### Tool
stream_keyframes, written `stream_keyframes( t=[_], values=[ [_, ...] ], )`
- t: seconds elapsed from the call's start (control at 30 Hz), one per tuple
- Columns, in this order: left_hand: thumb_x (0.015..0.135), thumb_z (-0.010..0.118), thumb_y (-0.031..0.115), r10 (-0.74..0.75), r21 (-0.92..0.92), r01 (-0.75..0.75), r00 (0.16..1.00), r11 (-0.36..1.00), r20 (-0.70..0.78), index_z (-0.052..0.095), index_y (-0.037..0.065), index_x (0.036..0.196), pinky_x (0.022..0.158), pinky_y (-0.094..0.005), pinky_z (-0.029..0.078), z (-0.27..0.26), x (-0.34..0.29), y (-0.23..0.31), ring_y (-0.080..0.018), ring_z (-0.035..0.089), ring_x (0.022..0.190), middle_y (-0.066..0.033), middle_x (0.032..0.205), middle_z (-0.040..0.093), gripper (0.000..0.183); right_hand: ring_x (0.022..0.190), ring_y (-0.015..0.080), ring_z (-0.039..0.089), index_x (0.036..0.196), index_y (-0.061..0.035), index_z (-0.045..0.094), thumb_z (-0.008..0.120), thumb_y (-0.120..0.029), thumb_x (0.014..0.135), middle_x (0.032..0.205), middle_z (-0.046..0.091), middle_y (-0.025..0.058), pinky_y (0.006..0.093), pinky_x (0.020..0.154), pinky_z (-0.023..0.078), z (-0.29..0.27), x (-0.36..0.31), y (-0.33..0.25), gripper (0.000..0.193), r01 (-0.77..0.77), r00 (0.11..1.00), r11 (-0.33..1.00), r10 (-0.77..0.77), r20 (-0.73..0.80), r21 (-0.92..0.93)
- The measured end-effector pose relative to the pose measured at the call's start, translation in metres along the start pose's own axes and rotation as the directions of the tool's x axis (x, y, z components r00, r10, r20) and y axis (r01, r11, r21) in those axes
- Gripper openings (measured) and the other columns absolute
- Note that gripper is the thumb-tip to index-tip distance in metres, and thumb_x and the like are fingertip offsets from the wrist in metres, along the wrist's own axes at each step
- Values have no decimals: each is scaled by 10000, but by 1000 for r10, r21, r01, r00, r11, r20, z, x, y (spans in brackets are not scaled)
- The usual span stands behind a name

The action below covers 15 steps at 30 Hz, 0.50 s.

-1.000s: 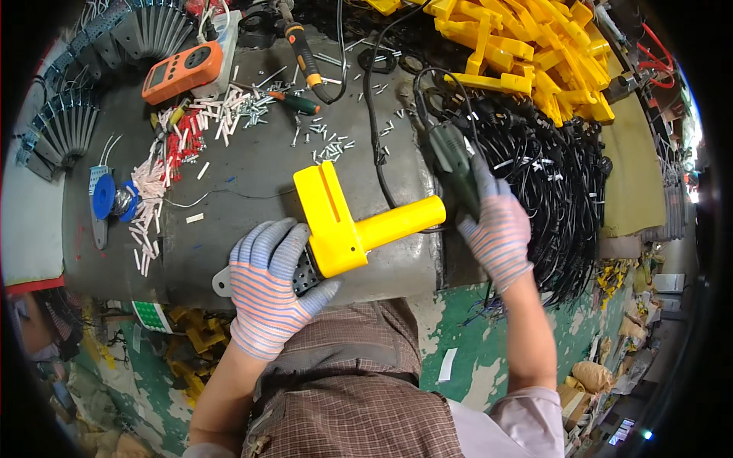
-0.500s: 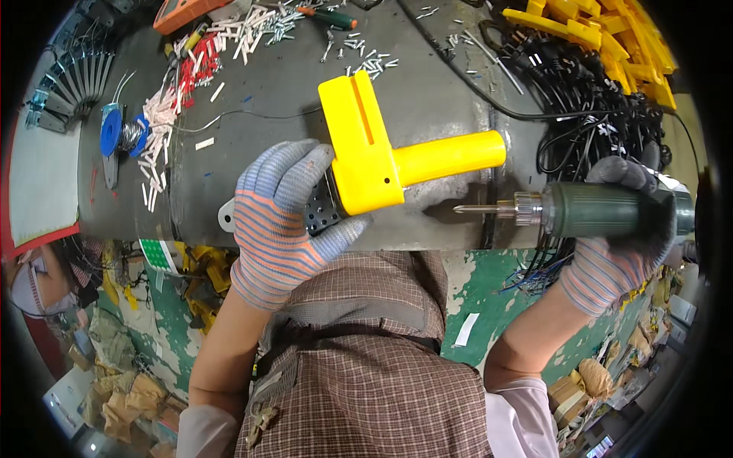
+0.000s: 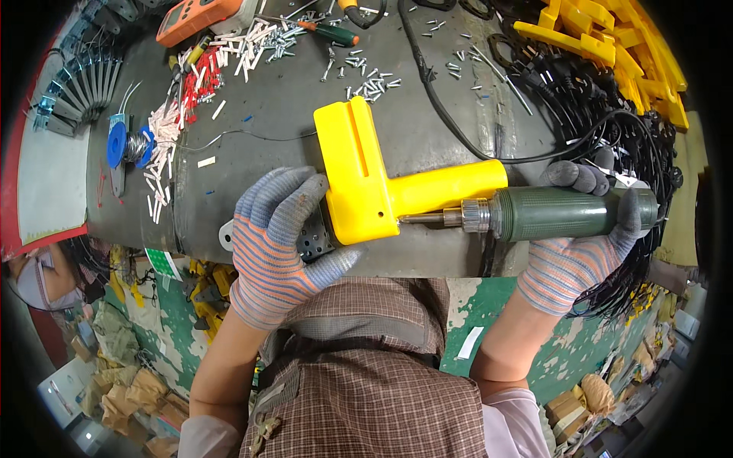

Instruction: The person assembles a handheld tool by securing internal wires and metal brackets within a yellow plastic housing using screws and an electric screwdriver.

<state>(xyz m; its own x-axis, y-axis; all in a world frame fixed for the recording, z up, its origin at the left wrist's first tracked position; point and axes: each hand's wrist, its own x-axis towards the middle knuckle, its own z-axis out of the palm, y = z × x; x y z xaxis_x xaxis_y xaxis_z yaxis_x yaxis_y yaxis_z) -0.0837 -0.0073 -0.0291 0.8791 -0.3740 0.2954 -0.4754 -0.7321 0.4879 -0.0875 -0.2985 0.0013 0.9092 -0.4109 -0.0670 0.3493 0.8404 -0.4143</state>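
My left hand [image 3: 276, 240], in a striped grey-tipped glove, is closed around the metal end of a yellow plastic housing with a handle [image 3: 353, 179]. A perforated metal plate [image 3: 311, 243] shows between thumb and fingers, and a small metal tab juts out left of the hand. The housing's round handle points right. My right hand [image 3: 592, 237], gloved alike, grips a dark green electric screwdriver [image 3: 557, 214] lying level. Its bit meets the housing's right side near the lower corner; the very tip is hidden there.
Loose screws [image 3: 374, 84], a green-handled screwdriver [image 3: 330, 33] and pale and red sleeves [image 3: 200, 80] lie across the workbench. A blue wire spool [image 3: 118, 145] is at left. Black cords [image 3: 565, 99] and yellow housings [image 3: 618, 38] are piled at right. An orange meter [image 3: 195, 19] sits at the back.
The electric screwdriver has moved left, and its bit now reaches the housing's side. My left hand keeps its hold on the housing, which appears slightly lower in view.
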Motion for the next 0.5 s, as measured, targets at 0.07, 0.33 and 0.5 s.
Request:
stream_keyframes(
  t=[0.07,0.33,0.5],
  values=[
    [613,816,376,-14,5,14,1000,1000,15,563,96,1194,953,-451,421,1,-2,0,-337,529,1107,-120,1174,562,693,778,240,590,1175,34,540,657,-242,831,788,575,87,426,856,467,3,-1,2,456,-8,1000,1000,8,-15,-15],
    [579,855,310,61,-1,-61,998,998,-28,572,82,1212,859,-403,533,2,2,-5,-327,626,1012,-151,1164,575,731,714,220,544,1135,122,495,706,-161,754,760,544,98,392,760,473,9,3,4,519,39,997,999,-39,-69,-8],
    [577,861,330,63,2,-63,998,998,-21,567,95,1222,858,-402,530,2,2,-7,-326,619,1014,-151,1171,570,746,778,235,539,1178,73,511,652,-220,839,791,522,83,436,856,456,3,5,0,470,-19,999,1000,18,-26,-21]
  ],
)
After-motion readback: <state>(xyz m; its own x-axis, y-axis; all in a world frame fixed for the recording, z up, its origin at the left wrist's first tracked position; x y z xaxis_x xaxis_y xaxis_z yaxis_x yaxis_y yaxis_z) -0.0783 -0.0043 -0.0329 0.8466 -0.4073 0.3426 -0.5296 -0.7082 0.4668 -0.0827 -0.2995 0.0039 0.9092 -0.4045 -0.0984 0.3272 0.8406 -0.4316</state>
